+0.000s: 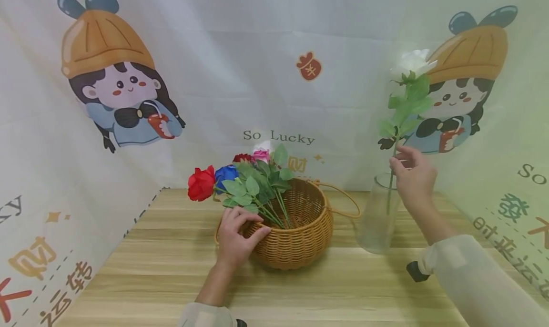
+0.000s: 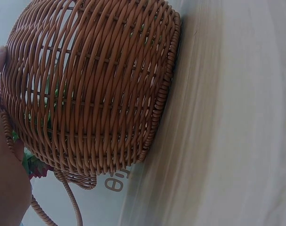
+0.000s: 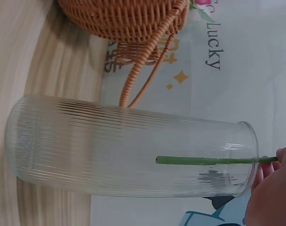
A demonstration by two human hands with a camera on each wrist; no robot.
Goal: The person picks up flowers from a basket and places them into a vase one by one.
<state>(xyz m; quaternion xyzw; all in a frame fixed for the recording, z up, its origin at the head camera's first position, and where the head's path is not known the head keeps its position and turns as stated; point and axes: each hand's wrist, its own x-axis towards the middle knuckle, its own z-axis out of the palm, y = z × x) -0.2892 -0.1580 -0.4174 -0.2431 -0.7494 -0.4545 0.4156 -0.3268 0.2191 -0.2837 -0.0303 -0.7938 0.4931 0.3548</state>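
Observation:
My right hand (image 1: pixel 415 178) pinches the green stem of a white rose (image 1: pixel 412 64) just above a clear ribbed glass vase (image 1: pixel 374 224). The stem's lower end (image 3: pixel 190 161) hangs inside the vase, well above its bottom. At the near left rim of a brown wicker basket (image 1: pixel 296 246), my left hand (image 1: pixel 238 232) grips the edge between thumb and fingers. Leaning out of that basket to the left are a red rose (image 1: pixel 200 183), a blue rose (image 1: pixel 225 177), a pink rose (image 1: pixel 260 155) and a dark red one, with green leaves (image 1: pixel 253 184).
The basket's looped handle (image 1: pixel 349 200) sticks out toward the vase. Both stand on a wood-grain table (image 1: pixel 171 265). Behind and at the sides hangs a white printed cloth (image 1: pixel 223 79) with cartoon figures and lettering.

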